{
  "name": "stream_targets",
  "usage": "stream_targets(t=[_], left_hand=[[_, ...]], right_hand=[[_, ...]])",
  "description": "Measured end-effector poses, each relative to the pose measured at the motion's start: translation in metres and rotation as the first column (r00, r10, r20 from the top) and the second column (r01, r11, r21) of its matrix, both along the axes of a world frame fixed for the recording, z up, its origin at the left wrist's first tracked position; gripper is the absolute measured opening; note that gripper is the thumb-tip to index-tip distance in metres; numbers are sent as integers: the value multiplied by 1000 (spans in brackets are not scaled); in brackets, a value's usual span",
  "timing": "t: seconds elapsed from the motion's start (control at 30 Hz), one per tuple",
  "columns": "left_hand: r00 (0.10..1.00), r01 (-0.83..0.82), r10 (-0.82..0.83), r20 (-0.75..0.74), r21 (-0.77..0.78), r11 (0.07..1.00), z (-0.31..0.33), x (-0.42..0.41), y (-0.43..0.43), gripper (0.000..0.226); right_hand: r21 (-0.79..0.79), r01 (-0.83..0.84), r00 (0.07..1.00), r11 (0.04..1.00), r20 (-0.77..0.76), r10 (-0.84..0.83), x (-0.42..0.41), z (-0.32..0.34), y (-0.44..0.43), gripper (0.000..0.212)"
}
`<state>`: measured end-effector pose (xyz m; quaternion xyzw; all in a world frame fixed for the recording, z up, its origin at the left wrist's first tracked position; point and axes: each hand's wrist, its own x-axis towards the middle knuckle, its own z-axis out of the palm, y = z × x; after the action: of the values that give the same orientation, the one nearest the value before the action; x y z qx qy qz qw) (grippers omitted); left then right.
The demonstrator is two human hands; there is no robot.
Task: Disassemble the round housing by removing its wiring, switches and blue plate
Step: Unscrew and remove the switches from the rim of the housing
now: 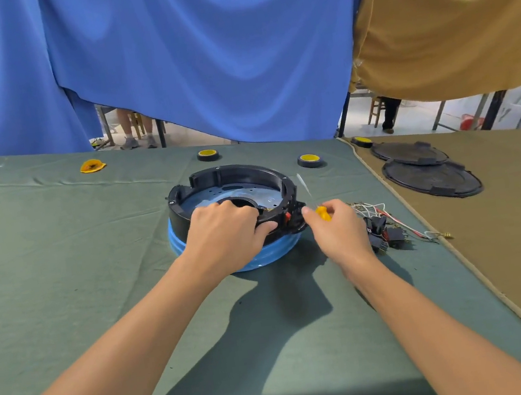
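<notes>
The round black housing [213, 178] stands on the green cloth, with a blue plate [209, 197] inside it and a blue rim [270, 254] under it. My left hand [224, 232] grips the housing's near wall, fingers curled over the edge. My right hand [339, 230] holds a yellow-handled screwdriver [322, 213] just right of the housing; its thin shaft points up and away. A small red switch [287, 216] shows in the housing wall between my hands. A heap of removed wires and black switches [385, 227] lies to the right of my right hand.
Two tape rolls with yellow centres [208, 154] [310, 159] lie behind the housing, a third [361, 141] on the brown cloth. Two black round lids [432, 179] lie at right. A yellow scrap [92, 165] sits far left. Blue and tan curtains hang behind the table.
</notes>
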<state>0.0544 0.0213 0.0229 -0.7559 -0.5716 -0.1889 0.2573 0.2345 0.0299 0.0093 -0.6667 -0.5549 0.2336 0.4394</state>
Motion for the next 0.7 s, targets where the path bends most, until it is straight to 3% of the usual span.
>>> stream_targets(t=[0.13,0.23,0.37,0.47,0.53,0.6,0.7], left_hand=[[997,29,-28,66,-10,1000,-2,11,2,47],[970,37,6,241,-175,984,5,15,10,42],[825,240,64,562,-450,860,24,11,27,42],[728,395,30,685,-454,799,36,14,37,53],[730,449,2,684,-481,753,38,13,40,56],[796,433,-11,605,-558,707,38,5,42,57],[917,284,-33,397,-592,754,35,-10,43,44]], right_hand=[[63,-100,994,993,47,97,14,30,2,23],[80,-208,977,975,61,204,17,40,-5,12],[31,-203,979,979,38,202,15,16,-21,11],[24,-142,989,990,-23,143,12,0,-31,14],[37,-114,992,993,-57,116,11,-6,-38,15],[46,-111,991,993,-65,113,10,-9,-45,16],[49,-147,989,988,-21,148,5,-12,-53,20]])
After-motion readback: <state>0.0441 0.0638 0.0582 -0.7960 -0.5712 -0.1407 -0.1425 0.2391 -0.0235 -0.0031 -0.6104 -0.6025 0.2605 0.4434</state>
